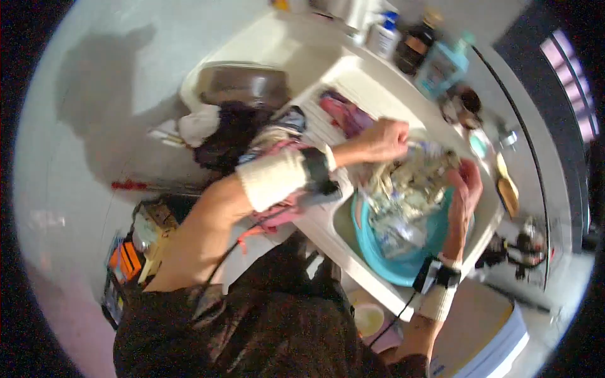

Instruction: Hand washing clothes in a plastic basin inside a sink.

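A wet, crumpled cloth (404, 179), pale with a mottled pattern, is stretched between my two hands above a light-blue plastic basin (378, 262). My left hand (387, 139) is curled into a fist at the cloth's upper left edge. On the other side my right hand (465, 184) grips its right edge, over the basin's rim. The lower folds hang down into the basin, where they hide most of its inside. Motion blur softens the cloth and the fingers. The basin sits in the bowl of a white laundry sink (350, 262).
A reddish-purple garment (345, 111) lies on the ribbed washboard. More clothes (279, 137) are heaped over the sink's near edge, beside a dark basin (243, 85). Bottles (442, 66) line the back ledge. A wooden-backed brush (508, 191) rests at right. Cables run from both wrist bands.
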A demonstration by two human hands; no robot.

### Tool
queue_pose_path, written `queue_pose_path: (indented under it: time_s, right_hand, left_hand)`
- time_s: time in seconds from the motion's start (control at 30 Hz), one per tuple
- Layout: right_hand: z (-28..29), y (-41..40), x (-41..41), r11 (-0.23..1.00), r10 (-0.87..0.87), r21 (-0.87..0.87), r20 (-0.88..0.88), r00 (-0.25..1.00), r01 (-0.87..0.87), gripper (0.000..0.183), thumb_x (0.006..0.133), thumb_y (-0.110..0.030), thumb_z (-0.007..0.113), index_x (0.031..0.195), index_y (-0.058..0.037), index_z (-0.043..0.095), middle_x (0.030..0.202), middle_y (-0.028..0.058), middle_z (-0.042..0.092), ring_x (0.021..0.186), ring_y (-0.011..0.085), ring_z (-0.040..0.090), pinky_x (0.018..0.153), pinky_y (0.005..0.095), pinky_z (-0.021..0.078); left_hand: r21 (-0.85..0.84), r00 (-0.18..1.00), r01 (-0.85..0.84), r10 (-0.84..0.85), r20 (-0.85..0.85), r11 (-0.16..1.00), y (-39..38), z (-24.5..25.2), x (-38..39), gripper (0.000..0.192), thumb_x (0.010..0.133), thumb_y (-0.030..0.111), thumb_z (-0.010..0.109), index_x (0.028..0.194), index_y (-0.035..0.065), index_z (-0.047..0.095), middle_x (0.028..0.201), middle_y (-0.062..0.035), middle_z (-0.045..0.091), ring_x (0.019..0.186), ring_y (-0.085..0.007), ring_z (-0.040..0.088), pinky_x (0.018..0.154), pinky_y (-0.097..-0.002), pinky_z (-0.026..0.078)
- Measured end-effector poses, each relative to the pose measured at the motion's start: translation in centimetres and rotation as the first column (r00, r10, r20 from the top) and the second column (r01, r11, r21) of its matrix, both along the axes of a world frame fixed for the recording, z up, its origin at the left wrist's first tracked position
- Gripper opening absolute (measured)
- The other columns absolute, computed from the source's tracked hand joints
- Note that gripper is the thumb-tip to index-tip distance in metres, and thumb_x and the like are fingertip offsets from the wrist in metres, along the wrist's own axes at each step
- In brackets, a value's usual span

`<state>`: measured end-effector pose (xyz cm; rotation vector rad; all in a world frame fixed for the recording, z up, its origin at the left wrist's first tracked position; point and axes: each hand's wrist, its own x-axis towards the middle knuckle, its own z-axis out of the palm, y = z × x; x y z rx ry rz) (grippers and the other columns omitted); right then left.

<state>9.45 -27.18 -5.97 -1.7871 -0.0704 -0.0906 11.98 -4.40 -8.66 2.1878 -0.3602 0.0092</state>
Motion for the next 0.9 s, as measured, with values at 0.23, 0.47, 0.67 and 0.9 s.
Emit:
queue_pose_path:
  time_s: [0.23, 0.47, 0.67, 0.9]
  right_hand:
    - [-6.1, -2.3, -1.6, 0.953, 0.154, -0.231, -0.192, 0.969, -0.197, 0.024, 0.069, -0.006, 0.061, 0.092, -0.0015, 0.063, 0.077, 0.0050, 0.064, 0.073, 0.0127, 0.058, 0.067, 0.0289, 0.0470]
    - [0.6, -6.4, -4.2, 0.987, 0.159, 0.050, -0.293, 0.943, -0.151, 0.023, 0.068, -0.011, 0.062, 0.088, -0.0002, 0.063, 0.077, 0.0064, 0.063, 0.071, 0.0148, 0.058, 0.065, 0.0281, 0.0473]
    - [18.4, -3.1, -4.4, 0.930, 0.223, 0.283, 0.073, 0.972, -0.234, 0.020, 0.076, -0.005, 0.057, 0.095, 0.0012, 0.058, 0.084, 0.0071, 0.061, 0.076, 0.0169, 0.060, 0.071, 0.0274, 0.0492]
    - [26.1, -7.8, -7.7, 0.890, 0.163, 0.335, 0.401, 0.901, -0.310, 0.029, 0.080, -0.005, 0.053, 0.108, 0.0017, 0.051, 0.099, 0.0127, 0.060, 0.090, 0.0223, 0.060, 0.082, 0.0322, 0.0491]
  left_hand:
    - [-0.077, 0.955, 0.297, -0.295, 0.041, 0.952, -7.1, 3.1, -1.6, 0.021, 0.067, 0.020, 0.063, 0.078, 0.0029, 0.057, 0.071, -0.0132, 0.060, 0.069, -0.0256, 0.060, 0.063, -0.0369, 0.046]
    - [-0.085, 0.957, 0.142, -0.158, -0.243, 0.986, -4.4, -5.3, -6.9, 0.083, 0.061, 0.026, 0.076, 0.129, 0.0048, 0.035, 0.115, -0.0183, 0.050, 0.105, -0.0288, 0.050, 0.091, -0.0362, 0.040]
    - [-0.119, 0.982, 0.186, -0.182, 0.045, 0.975, -8.5, -4.5, -8.1, 0.111, 0.052, 0.026, 0.081, 0.138, 0.0059, 0.013, 0.135, -0.0192, 0.028, 0.125, -0.0323, 0.028, 0.104, -0.0368, 0.024]
    - [-0.640, 0.860, 0.053, -0.361, -0.360, 0.766, -14.6, 2.4, -5.7, 0.033, 0.070, 0.014, 0.069, 0.100, 0.0016, 0.061, 0.088, -0.0028, 0.063, 0.081, -0.0125, 0.056, 0.075, -0.0267, 0.045]
